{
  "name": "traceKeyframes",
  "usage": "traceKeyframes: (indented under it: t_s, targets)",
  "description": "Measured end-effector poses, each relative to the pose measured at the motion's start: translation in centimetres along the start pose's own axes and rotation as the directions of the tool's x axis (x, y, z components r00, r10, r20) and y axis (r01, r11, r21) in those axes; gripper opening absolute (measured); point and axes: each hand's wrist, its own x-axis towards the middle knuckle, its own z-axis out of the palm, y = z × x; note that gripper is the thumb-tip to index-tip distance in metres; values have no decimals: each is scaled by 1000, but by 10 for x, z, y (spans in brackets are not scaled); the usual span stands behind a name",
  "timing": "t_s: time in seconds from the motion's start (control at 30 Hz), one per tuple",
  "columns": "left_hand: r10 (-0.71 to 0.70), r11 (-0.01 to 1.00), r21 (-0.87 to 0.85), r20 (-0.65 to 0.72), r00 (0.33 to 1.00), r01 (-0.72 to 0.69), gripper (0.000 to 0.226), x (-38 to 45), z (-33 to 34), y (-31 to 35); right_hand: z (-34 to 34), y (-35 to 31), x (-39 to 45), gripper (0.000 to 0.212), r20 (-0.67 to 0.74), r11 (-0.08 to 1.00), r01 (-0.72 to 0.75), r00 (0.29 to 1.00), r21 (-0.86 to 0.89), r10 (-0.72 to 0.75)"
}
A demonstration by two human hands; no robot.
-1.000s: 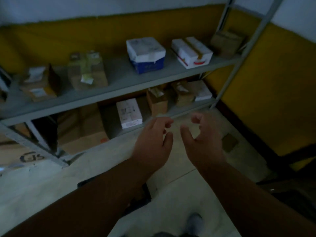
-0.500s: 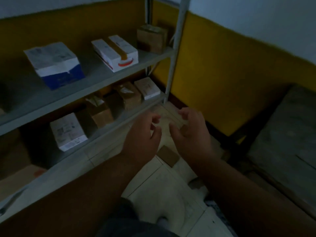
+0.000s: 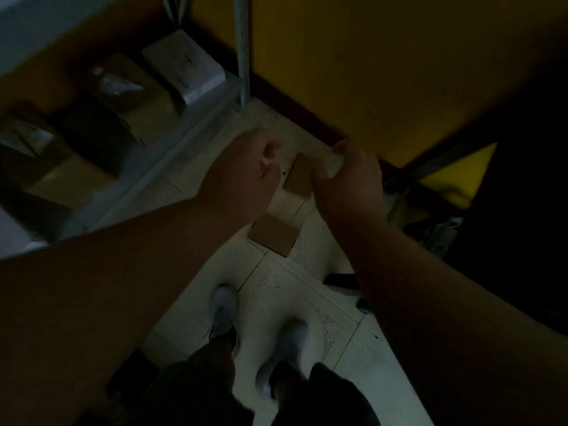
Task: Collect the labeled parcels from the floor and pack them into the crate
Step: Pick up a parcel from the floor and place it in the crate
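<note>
Head view: left hand (image 3: 246,176) and right hand (image 3: 350,179) loosely curled, holding nothing, above floor (image 3: 276,302). Two brown parcels on floor: far parcel (image 3: 297,176) between hands, near parcel (image 3: 273,234) just below. Shelf (image 3: 172,124) left.

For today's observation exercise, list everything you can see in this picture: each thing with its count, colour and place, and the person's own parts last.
flat parcels: two, brown, on the floor by the wall; the farther one shows between the hands, the nearer lies just below them.
shelf boxes: one pale grey-white at the shelf's right end, at least two brown ones left of it; dim and blurred.
shelf rack: one, grey metal, left side, its post at the corner.
floor: pale tiles, speckled.
wall: yellow with a dark skirting.
shoes: two, white, bottom centre.
left hand: one, fingers curled, above the floor, holding nothing that I can see.
right hand: one, fingers curled, beside the farther parcel; contact unclear.
</note>
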Motion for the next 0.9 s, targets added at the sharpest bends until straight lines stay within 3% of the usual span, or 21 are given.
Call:
traceKeyframes:
  t_s: [0.13, 0.27, 0.4, 0.57, 0.73, 0.83, 0.9]
  targets:
    - [-9, 998, 69, 63, 998, 5, 28, 50, 80, -82, 99, 64, 55, 33, 4, 997, -34, 999, -69, 35]
    - [-100, 992, 89, 112, 989, 90, 29, 74, 171, -171, 203, 138, 83, 44, 60, 997, -63, 996, -52, 66]
    - [-221, 973, 110, 182, 958, 203, 36, 78, 254, -270, 296, 219, 88, 45, 205, 984, -162, 963, -71, 173]
    - [-447, 892, 193, 255, 857, 408, 48, 71, 324, -379, 387, 305, 81, 46, 410, 935, -303, 841, -184, 353]
    - [-619, 785, 288, 344, 706, 548, 54, 60, 380, -446, 452, 360, 84, 53, 467, 869, -392, 734, -301, 493]
    - [-664, 748, 270, 323, 675, 607, 61, 67, 407, -473, 479, 380, 94, 60, 492, 835, -387, 678, -391, 546]
    - [-717, 697, 347, 308, 626, 628, 65, 72, 420, -484, 492, 389, 104, 62, 480, 812, -417, 659, -408, 580]
